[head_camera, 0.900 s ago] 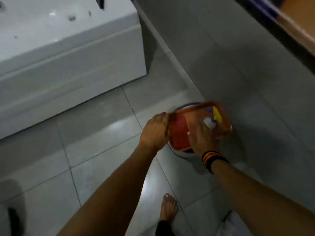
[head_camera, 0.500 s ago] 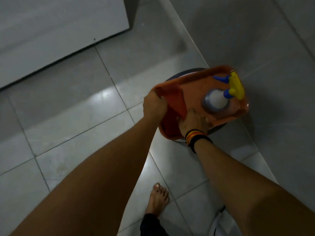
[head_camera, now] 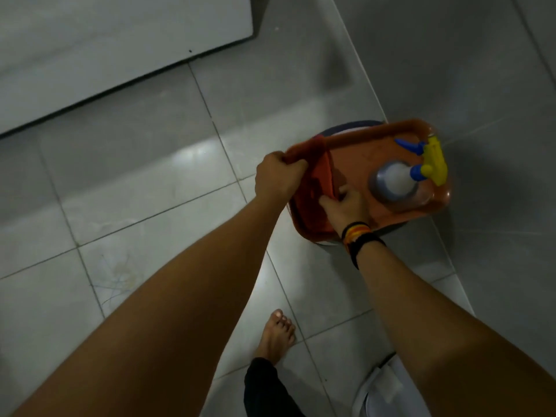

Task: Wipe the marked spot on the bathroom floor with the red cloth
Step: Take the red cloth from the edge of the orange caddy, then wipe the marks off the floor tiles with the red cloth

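Note:
A red cloth (head_camera: 314, 188) lies folded at the left end of an orange tray (head_camera: 358, 136). My left hand (head_camera: 278, 176) grips the cloth's upper left edge at the tray's corner. My right hand (head_camera: 346, 206) pinches the cloth's lower right part, its fingers closed on the fabric. A spray bottle (head_camera: 397, 179) with a yellow and blue trigger head stands on the tray's right half. Faint scribbled marks (head_camera: 115, 276) show on a floor tile at the lower left, well away from both hands.
The tray rests on a round dark-rimmed stool or bucket (head_camera: 355, 127) against the grey wall (head_camera: 451, 55). A white bathtub side (head_camera: 105, 46) fills the upper left. My bare foot (head_camera: 275, 335) stands on the grey tiles below the tray.
The view has tilted down and drawn closer, so the tray sits further right. Both hands have stayed on the red cloth, lifting its left edge a little off the tray.

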{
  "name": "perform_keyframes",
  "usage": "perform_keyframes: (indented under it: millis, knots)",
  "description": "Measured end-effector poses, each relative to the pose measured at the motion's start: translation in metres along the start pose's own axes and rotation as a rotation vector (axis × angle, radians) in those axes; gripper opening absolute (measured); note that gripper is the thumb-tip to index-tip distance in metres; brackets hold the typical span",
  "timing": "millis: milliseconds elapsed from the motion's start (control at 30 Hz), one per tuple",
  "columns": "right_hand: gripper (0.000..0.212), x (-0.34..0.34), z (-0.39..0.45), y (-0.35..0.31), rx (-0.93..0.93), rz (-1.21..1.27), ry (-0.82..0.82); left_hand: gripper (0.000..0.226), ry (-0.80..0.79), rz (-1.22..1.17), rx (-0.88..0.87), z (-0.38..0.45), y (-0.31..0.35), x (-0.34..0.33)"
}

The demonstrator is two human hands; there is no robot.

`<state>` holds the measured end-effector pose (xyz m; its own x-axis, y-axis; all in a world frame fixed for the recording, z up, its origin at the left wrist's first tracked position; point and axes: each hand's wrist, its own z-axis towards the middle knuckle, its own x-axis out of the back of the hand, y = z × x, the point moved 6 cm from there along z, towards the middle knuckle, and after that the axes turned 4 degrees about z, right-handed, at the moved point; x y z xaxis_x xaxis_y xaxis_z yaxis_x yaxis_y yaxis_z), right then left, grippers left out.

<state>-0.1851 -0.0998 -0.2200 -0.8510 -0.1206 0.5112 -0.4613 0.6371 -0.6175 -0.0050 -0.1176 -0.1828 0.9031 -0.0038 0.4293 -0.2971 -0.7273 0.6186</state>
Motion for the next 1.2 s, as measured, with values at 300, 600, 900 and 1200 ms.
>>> perform_keyframes:
  millis: [300,600,900,1200]
  knots:
    - [0.017,-0.083,-0.128,-0.053,0.174,-0.054,-0.263,0.043,0.067,-0.158,0.199,-0.1,-0.153,0.166]
    - [0.022,-0.278,-0.254,0.023,0.197,-0.518,-0.543,0.041,0.058,-0.58,0.525,-0.201,-0.427,0.206]
    - [0.038,-0.449,-0.27,0.097,0.322,-0.874,-0.509,0.035,0.047,-0.803,0.562,-0.177,-0.603,0.174]
    - [0.08,-0.519,-0.214,0.234,0.411,-0.822,-0.327,0.035,0.303,0.004,0.34,-0.116,-0.707,0.123]
